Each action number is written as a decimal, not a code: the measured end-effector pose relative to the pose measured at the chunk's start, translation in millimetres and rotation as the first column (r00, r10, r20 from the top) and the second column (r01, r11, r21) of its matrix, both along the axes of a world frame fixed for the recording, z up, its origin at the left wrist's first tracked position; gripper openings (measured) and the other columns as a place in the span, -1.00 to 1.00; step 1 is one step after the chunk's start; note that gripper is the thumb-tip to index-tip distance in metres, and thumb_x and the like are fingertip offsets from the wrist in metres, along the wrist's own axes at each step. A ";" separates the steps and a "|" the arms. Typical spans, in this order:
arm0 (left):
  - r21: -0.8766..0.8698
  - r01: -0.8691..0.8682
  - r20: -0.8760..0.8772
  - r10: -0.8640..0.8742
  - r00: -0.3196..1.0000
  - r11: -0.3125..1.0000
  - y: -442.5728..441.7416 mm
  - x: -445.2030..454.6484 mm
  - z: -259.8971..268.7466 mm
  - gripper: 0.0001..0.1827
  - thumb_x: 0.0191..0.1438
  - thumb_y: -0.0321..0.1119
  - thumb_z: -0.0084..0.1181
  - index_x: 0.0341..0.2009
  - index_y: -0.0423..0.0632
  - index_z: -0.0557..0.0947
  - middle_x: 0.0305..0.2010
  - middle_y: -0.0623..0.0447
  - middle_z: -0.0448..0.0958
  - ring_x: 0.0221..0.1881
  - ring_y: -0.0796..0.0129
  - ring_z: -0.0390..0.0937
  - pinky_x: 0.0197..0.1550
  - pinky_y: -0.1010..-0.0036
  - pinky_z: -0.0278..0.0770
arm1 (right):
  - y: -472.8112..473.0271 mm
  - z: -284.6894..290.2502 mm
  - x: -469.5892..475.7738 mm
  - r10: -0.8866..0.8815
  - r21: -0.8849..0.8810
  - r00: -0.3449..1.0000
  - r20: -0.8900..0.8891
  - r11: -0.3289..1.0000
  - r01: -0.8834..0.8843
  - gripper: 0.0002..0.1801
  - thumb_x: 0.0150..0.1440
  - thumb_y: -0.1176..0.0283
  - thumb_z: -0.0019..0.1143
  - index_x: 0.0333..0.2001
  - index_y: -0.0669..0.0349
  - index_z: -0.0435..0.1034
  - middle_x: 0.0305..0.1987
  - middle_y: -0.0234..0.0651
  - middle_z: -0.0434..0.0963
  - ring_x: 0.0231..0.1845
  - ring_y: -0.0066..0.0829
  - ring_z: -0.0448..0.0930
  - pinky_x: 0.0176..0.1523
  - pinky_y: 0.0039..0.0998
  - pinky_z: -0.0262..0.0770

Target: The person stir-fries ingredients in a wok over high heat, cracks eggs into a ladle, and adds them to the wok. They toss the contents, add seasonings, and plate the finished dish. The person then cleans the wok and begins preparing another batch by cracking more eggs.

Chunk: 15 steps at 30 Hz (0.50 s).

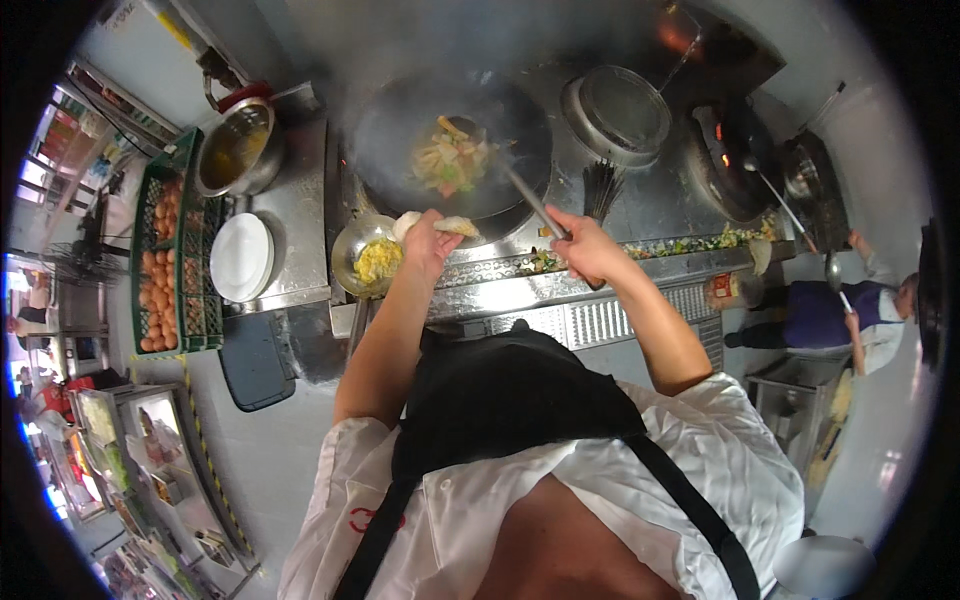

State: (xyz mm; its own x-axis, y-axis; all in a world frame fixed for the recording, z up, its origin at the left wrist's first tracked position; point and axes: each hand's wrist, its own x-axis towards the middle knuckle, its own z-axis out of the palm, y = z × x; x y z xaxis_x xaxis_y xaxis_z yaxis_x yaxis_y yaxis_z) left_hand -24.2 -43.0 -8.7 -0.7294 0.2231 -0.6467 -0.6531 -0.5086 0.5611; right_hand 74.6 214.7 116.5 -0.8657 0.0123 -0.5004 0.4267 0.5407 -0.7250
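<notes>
In front of me a large black wok point(390, 112) sits on the range, with sliced vegetables point(450, 161) in it and steam rising. My left hand point(426, 246) grips a folded whitish cloth point(456, 226) at the wok's near rim; whether the rim is pinched inside the cloth I cannot tell. My right hand point(589, 246) is closed around the long handle of a metal cooking ladle point(529, 193). Its head reaches into the wok among the food, blurred by steam. Just left of my left hand, a metal strainer or small pan point(343, 251) holds yellow scrambled egg point(377, 260).
A bamboo wok brush point(602, 184) and a round metal pot point(577, 112) stand to the right. Food scraps point(697, 241) line the gutter. White plates point(238, 257), a steel bowl point(262, 165) and a green egg crate point(180, 337) lie left. A co-worker point(817, 315) works beside another wok point(735, 187).
</notes>
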 end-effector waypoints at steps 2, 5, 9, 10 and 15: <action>-0.034 0.045 0.035 -0.044 0.998 0.998 -1.0 -4.8 -0.2 -0.81 0.14 -0.30 0.04 -0.20 -0.10 0.44 -0.24 -0.04 0.52 -0.22 0.20 0.56 -0.06 0.30 0.60 | -8.1 -10.5 -15.9 0.200 0.494 0.969 -0.142 0.863 -0.106 -0.21 0.07 0.46 -0.10 0.43 -0.07 0.02 -0.15 0.08 0.60 -0.20 0.11 0.61 0.00 -0.09 0.51; -0.058 0.105 0.099 -0.099 0.990 0.993 6.6 -7.9 -1.4 -0.81 0.15 -0.31 0.03 -0.19 -0.12 0.44 -0.21 -0.06 0.49 -0.24 0.19 0.54 -0.05 0.28 0.60 | -20.6 -39.0 -52.3 0.140 0.518 0.984 -0.107 0.853 -0.065 -0.22 0.07 0.48 -0.10 0.42 -0.10 0.04 -0.07 0.09 0.58 -0.05 0.13 0.57 0.07 -0.01 0.45; 0.024 0.039 0.024 -0.040 0.999 0.999 6.5 -5.2 -18.8 -0.80 0.17 -0.31 0.00 -0.15 -0.12 0.44 -0.16 -0.08 0.48 -0.29 0.16 0.52 -0.06 0.25 0.60 | -14.7 -24.7 -31.8 0.493 0.629 0.869 -0.033 0.686 -0.366 -0.23 0.10 0.50 -0.14 0.42 -0.19 0.04 -0.09 0.05 0.58 -0.08 0.09 0.57 0.02 -0.04 0.47; 0.019 0.014 0.056 -0.015 0.998 1.000 8.7 -4.4 -21.1 -0.80 0.17 -0.30 0.00 -0.16 -0.11 0.44 -0.15 -0.09 0.49 -0.24 0.15 0.53 -0.04 0.24 0.59 | -10.5 -6.6 -21.8 0.513 0.628 0.858 0.010 0.665 -0.404 -0.24 0.11 0.52 -0.15 0.41 -0.25 0.09 -0.18 0.00 0.60 -0.16 0.03 0.60 -0.03 -0.06 0.49; -0.106 -0.076 0.132 0.089 0.987 0.992 9.6 29.3 107.5 -0.81 0.19 -0.29 -0.04 -0.17 -0.11 0.41 -0.14 -0.11 0.50 -0.12 0.10 0.54 0.04 0.15 0.55 | 38.4 109.1 16.6 0.500 0.189 0.860 0.103 0.839 -0.510 -0.31 0.17 0.49 -0.03 0.38 -0.24 0.16 -0.52 -0.29 0.49 -0.62 -0.47 0.46 -0.45 -0.40 0.45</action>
